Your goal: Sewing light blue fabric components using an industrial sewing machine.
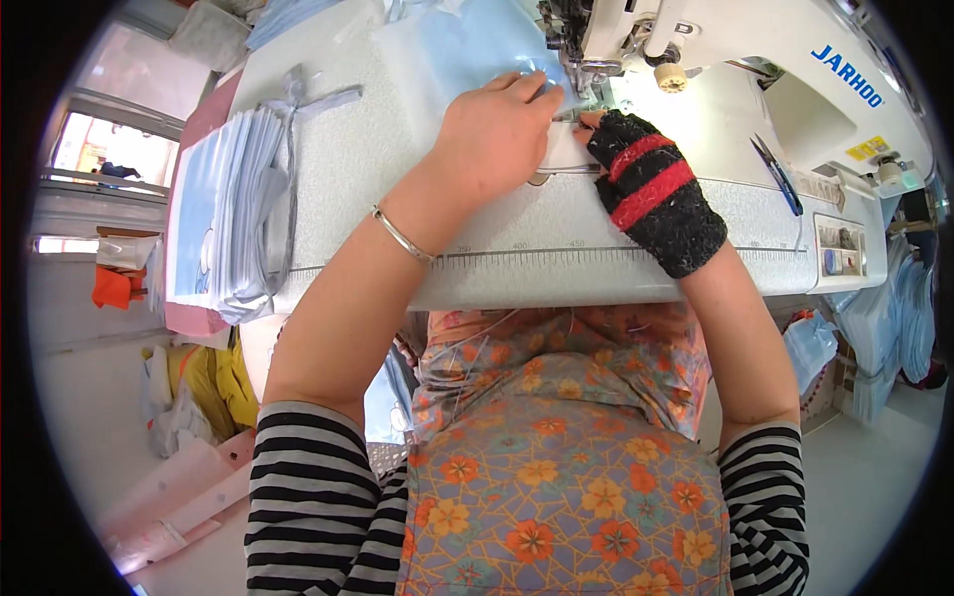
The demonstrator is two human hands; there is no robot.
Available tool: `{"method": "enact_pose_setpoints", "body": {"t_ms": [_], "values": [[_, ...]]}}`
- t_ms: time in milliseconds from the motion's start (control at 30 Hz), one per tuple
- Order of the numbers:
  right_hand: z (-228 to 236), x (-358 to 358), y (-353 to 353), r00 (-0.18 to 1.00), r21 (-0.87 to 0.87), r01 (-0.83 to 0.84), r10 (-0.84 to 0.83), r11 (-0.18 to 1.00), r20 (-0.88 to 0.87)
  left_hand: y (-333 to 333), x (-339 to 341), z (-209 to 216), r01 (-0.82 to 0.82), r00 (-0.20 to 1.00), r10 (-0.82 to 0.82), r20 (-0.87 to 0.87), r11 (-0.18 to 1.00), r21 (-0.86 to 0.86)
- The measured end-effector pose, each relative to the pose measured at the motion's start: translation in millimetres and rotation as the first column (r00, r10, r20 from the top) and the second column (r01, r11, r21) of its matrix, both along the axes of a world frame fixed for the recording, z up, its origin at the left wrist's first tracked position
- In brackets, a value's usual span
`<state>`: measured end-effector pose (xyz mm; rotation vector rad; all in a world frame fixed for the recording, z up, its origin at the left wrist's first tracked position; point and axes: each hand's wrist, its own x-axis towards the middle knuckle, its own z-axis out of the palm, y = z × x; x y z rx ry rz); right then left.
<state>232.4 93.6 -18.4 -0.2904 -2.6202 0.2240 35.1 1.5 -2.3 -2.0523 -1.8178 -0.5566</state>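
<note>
In the head view, the left hand [500, 134] lies palm down and open, its fingers loosely spread on a light-blue sheet [462, 50] at the far middle of the white worktable [388, 283]. The sheet reaches up to the needle area of a white sewing machine [795, 74], which stands at the far right. The right hand [648, 189], in a black fingerless glove with red bands, is bent just beside the presser foot, right of the left hand; its fingertips are small and partly hidden, so I cannot tell whether they pinch anything. On the left side of the table stands a bundle of folded blue-and-white pieces [234, 204], bound with a grey strip [288, 179]. Blue-handled snips [780, 179] lie to the right, with a small compartmented tray [823, 231] nearer.
</note>
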Motion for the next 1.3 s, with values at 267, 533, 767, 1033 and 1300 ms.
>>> {"method": "enact_pose_setpoints", "body": {"t_ms": [267,533,767,1033,1300], "values": [[5.1,2.8,3.9,0.991,-0.181,0.078,-0.096,0.980,-0.091,-14.8,17.1,19.4,0.029,1.000,-0.026,0.014,0.961,-0.275],[-2.7,1.6,2.5,1.000,0.009,0.001,0.000,1.000,-0.018,-25.0,27.7,-1.8,0.116,0.984,-0.119,0.134,0.993,0.028],[-1.6,3.0,3.8,0.999,-0.010,0.008,-0.009,1.000,-0.036,-23.2,36.7,5.6,0.066,0.992,-0.065,0.110,0.998,-0.008],[4.0,5.6,0.8,1.000,-0.041,-0.015,0.014,0.999,-0.024,-17.0,29.7,1.8,0.110,0.986,-0.112,0.120,0.994,0.024],[4.4,2.6,1.4,1.000,0.061,0.009,-0.009,0.998,0.011,2.6,8.3,-2.2,0.153,0.977,-0.157,0.147,0.988,0.035]]}}
